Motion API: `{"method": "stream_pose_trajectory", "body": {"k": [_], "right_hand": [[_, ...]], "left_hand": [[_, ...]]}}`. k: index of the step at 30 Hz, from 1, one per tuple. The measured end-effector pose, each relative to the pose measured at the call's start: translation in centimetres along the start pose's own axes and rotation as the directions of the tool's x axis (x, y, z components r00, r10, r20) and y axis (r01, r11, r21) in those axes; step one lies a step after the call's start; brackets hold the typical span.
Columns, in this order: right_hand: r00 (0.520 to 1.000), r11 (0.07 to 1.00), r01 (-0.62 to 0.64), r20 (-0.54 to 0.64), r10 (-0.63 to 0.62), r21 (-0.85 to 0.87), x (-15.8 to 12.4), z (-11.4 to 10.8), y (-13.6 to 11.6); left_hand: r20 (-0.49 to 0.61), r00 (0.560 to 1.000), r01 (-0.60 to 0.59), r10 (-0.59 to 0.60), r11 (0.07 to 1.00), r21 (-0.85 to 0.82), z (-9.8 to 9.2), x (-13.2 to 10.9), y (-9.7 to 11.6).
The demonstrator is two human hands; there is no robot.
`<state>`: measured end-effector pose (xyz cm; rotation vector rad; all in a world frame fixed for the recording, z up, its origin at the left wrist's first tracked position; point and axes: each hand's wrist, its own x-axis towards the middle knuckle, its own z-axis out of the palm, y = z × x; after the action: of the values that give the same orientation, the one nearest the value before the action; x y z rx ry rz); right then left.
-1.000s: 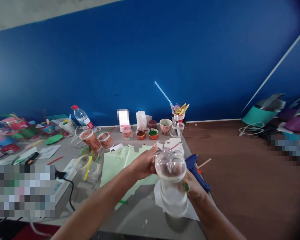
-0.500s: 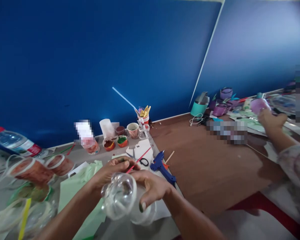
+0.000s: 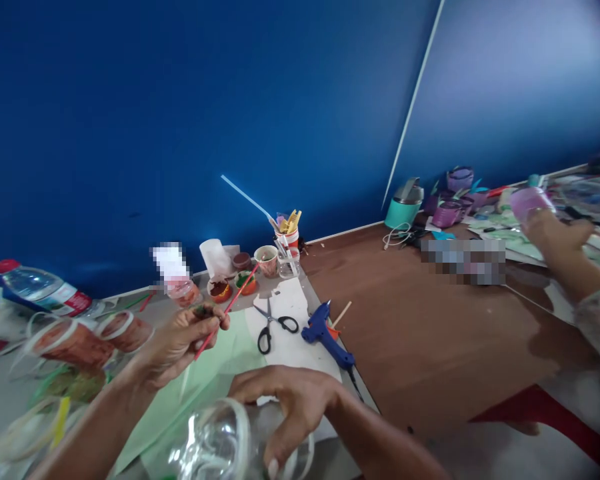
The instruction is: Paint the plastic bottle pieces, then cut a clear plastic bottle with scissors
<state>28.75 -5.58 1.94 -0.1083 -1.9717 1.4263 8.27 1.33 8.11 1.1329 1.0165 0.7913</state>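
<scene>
My right hand (image 3: pixel 285 407) is wrapped over a clear plastic bottle piece (image 3: pixel 220 443) low in the view, above pale green paper (image 3: pixel 200 380). My left hand (image 3: pixel 183 340) pinches a thin red stick (image 3: pixel 230 307) that slants up toward the small paint pots (image 3: pixel 230 288). Black-handled scissors (image 3: pixel 273 327) lie on white paper (image 3: pixel 290 333) just beyond my hands. Beside the scissors, at the table's right edge, rests a blue glue gun (image 3: pixel 327 333).
Cut bottle pieces with brown bands (image 3: pixel 75 340) and a water bottle (image 3: pixel 40 288) lie at left. Cups holding sticks and a straw (image 3: pixel 283 247) stand by the blue wall. Another person's hand (image 3: pixel 555 233) holds a purple cup (image 3: pixel 527 200) at right; brown floor (image 3: pixel 430 333) lies between.
My left hand has let go of the bottle piece and lifted the red stick to the left. The bottle piece dropped lower under my right hand. The scissors now show fully.
</scene>
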Motion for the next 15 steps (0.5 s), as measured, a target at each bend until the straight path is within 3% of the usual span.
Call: {"method": "stream_pose_trajectory", "body": {"k": [8, 15], "right_hand": [[0.998, 0.999, -0.026, -0.05, 0.028, 0.038, 0.4, 0.5, -0.4], [0.998, 0.997, -0.064, -0.02, 0.065, 0.043, 0.2, 0.5, -0.2]], "left_hand": [[-0.17, 0.985, -0.02, 0.025, 0.999, 0.035, -5.0, 1.0, -2.1], [-0.216, 0.976, -0.024, 0.028, 0.999, 0.021, -6.0, 1.4, -3.0]]}}
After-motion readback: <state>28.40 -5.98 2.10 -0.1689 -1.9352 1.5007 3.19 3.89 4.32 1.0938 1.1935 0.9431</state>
